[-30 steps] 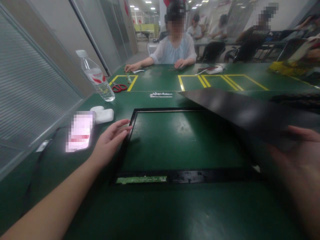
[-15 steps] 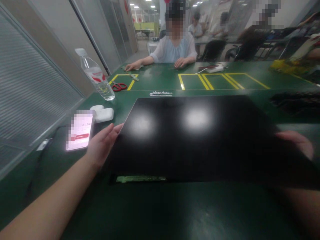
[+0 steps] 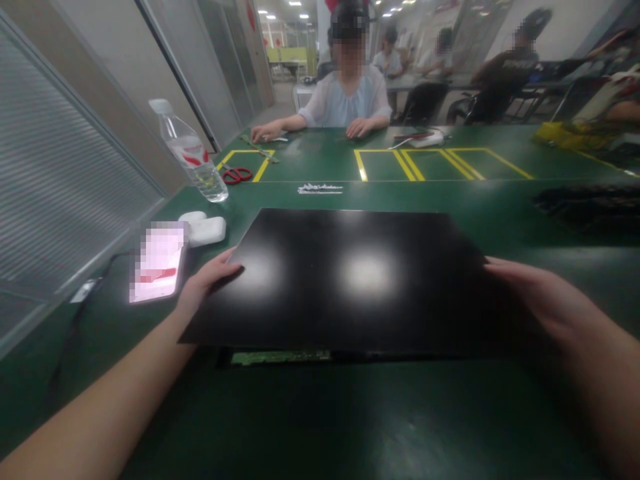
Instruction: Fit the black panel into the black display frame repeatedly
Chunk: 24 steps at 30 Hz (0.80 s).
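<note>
A glossy black rectangular panel [image 3: 310,307], with two bright light reflections on it, is held between both hands over the table. My left hand [image 3: 207,280] grips its left edge, thumb on the top face and fingers partly hidden underneath. On the opposite side, my right hand [image 3: 525,287] holds the right edge, its fingers mostly out of sight below. Under the panel's near edge shows part of a dark flat object with a green strip [image 3: 280,359], which looks like a circuit board; the panel covers the remainder.
Left of the panel are a phone [image 3: 159,263] with a lit screen, a white case [image 3: 206,230] and a water bottle [image 3: 195,157]. Red-handled scissors [image 3: 237,175], small white pieces [image 3: 320,189] and yellow tape outlines [image 3: 361,167] lie farther back. Across the green table [image 3: 325,420] sits a person [image 3: 345,100].
The panel has shifted left and its far edge sits lower in view. My right hand has moved left with it and shows more fully. My left thumb now rests on the panel's top.
</note>
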{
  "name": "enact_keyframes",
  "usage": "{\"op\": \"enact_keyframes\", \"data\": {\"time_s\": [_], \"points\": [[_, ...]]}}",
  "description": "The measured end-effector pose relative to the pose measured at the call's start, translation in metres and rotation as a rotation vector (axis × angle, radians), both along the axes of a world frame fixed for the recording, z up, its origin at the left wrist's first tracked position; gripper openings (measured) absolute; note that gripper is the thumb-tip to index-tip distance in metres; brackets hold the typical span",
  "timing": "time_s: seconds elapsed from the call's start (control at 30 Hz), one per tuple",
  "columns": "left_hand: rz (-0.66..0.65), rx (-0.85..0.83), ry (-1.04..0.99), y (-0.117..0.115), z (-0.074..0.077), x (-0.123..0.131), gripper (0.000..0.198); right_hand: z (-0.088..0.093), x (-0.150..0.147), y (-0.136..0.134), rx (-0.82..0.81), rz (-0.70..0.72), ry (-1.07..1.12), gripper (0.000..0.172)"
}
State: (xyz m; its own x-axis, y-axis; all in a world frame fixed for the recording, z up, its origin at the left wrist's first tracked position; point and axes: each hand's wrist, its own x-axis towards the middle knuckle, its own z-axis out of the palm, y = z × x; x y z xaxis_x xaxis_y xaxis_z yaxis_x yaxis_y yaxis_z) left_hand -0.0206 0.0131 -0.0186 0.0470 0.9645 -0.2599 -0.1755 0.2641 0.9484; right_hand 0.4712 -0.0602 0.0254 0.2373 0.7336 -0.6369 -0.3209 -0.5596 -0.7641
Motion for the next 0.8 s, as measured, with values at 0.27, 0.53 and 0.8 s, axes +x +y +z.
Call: {"op": "enact_keyframes", "data": {"time_s": [0.27, 0.53, 0.8], "points": [[0.102, 0.006, -0.135, -0.025, 0.018, 0.018, 0.061, 0.006, 0.002, 0.008, 0.091, -0.027, -0.16, 0.024], [0.167, 0.002, -0.172, -0.02, 0.014, 0.017, 0.065, -0.013, 0.01, 0.014, 0.224, -0.024, -0.226, 0.043], [0.171, 0.036, -0.201, -0.024, 0.016, 0.025, 0.062, -0.023, 0.017, 0.012, 0.286, 0.037, -0.413, 0.054]]}}
